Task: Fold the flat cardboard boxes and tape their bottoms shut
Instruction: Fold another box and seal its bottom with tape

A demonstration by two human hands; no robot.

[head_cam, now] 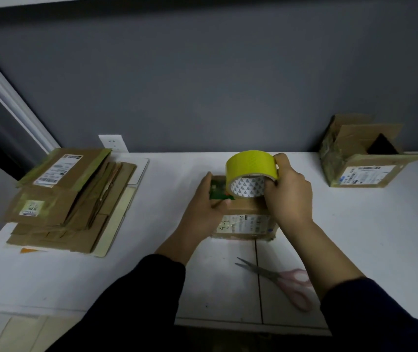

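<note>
A small folded cardboard box (246, 223) stands on the white table (177, 250) in front of me, a shipping label on its near side. My left hand (204, 207) rests on the box's top left part, fingers laid over it and the thumb pressing near a green patch. My right hand (288, 191) grips a roll of yellow tape (251, 165) held upright just above the box's top. A stack of flat cardboard boxes (68, 199) lies at the left of the table.
Pink-handled scissors (279, 278) lie on the table near my right forearm. A folded box with open flaps (362, 153) stands at the back right against the grey wall. A wall socket (113, 143) sits behind the flat stack.
</note>
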